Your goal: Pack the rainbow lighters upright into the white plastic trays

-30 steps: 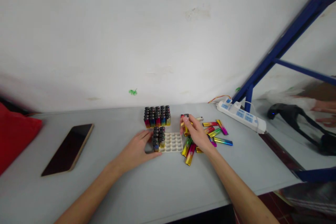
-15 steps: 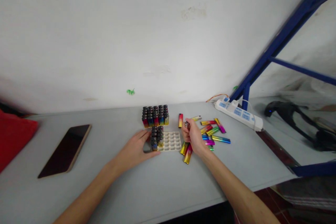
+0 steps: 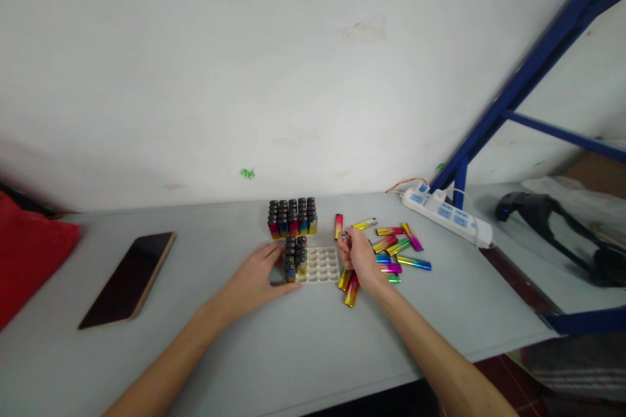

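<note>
Black-topped lighters [image 3: 296, 257] stand upright in the left columns of a pale tray [image 3: 323, 265] whose other round pockets show bare. My left hand [image 3: 257, 275] rests at the tray's left end, thumb along its front edge and fingers behind, holding the tray. Over the loose lighters right of the tray, my right hand [image 3: 359, 255] is closed on a lighter [image 3: 345, 236], its metal top showing above the fingers. Behind the tray stands a block of upright lighters [image 3: 292, 218]. Several shiny coloured lighters [image 3: 413, 262] lie scattered at the right, partly under my right hand.
A dark tablet [image 3: 128, 280] lies on the grey table [image 3: 205, 391] at the left, beside red cloth [image 3: 34, 251]. At the right are a white power strip [image 3: 447, 214], a blue metal frame [image 3: 489, 127] and a black strapped device [image 3: 548, 228]. A wall stands behind.
The whole view has shifted slightly. My right hand has turned a little, with the lighter still in it. My left hand has stayed at the tray.
</note>
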Tool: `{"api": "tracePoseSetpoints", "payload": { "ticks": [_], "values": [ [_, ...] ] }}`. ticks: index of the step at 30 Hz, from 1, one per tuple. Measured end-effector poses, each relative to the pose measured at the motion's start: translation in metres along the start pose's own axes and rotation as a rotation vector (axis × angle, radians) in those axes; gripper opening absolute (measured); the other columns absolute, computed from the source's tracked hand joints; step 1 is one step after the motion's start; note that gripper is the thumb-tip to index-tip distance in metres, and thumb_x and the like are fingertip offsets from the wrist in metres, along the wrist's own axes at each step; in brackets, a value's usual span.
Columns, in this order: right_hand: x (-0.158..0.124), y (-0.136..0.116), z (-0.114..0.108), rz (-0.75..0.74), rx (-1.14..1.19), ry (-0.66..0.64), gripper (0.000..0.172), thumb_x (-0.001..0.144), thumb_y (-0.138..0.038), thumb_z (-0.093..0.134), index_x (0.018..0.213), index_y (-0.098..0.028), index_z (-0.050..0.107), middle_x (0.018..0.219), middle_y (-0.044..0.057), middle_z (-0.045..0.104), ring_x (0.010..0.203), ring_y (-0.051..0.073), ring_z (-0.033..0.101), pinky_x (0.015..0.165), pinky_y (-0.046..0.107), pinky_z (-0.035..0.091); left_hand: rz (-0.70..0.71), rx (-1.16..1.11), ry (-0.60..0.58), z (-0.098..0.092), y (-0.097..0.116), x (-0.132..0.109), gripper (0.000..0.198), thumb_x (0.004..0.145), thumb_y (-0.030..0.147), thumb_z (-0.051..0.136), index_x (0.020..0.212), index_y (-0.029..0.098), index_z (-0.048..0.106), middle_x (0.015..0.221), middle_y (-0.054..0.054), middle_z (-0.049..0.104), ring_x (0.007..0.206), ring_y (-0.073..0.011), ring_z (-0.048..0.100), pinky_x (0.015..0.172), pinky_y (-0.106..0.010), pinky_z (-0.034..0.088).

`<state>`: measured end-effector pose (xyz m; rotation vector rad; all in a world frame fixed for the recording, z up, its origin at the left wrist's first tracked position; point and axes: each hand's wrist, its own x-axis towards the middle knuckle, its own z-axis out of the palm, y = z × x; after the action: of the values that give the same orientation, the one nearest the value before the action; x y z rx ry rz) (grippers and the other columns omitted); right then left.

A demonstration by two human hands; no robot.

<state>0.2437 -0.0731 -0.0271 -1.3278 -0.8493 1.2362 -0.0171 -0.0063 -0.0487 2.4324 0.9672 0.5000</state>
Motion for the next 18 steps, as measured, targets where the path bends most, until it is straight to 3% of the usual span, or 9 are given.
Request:
{"api": "tracePoseSetpoints", "payload": {
  "ticks": [4,8,13,18],
  "values": [
    [-0.001,0.001,0.003,0.003,-0.005,0.007,0.068,0.092,-0.085,0.053,0.058,-0.028,0.039,0.051,-0.009,0.027,0.045,0.009,0.018,0.043,0.025,0.012,0.01,-0.006,0.006,-0.001,0.001,0.0,0.065,0.086,0.061,0.092,0.135,0.021,0.077,0.143,-0.018,0.079,0.133,-0.0407,0.075,0.123,-0.056,0.058],
    [-0.001,-0.001,0.003,-0.02,0.031,-0.03,0.077,0.087,-0.1,0.057,0.071,-0.024,0.056,0.057,-0.009,0.033,0.047,0.009,0.024,0.045,0.025,0.019,0.001,0.008,0.003,-0.001,0.002,0.0,0.061,0.084,0.059,0.094,0.13,0.021,0.078,0.138,-0.017,0.081,0.128,-0.0406,0.077,0.119,-0.054,0.061],
    [-0.004,-0.003,-0.002,-0.288,-0.156,-0.099,0.067,0.103,-0.089,0.051,0.1,-0.025,0.068,0.076,-0.002,0.058,0.067,0.018,0.056,0.066,0.031,0.051,0.0,0.007,0.007,-0.001,0.002,-0.001,0.062,0.084,0.059,0.094,0.131,0.021,0.078,0.138,-0.016,0.08,0.127,-0.0408,0.076,0.118,-0.055,0.061],
    [-0.016,-0.01,-0.005,-0.623,-0.507,-0.17,0.048,0.107,-0.07,0.067,0.096,-0.024,0.073,0.097,0.007,0.072,0.093,0.023,0.069,0.086,0.035,0.056,-0.012,-0.013,-0.007,-0.001,0.002,-0.001,0.06,0.085,0.057,0.094,0.13,0.021,0.078,0.138,-0.017,0.08,0.13,-0.0403,0.075,0.119,-0.054,0.06]
  ]
}}
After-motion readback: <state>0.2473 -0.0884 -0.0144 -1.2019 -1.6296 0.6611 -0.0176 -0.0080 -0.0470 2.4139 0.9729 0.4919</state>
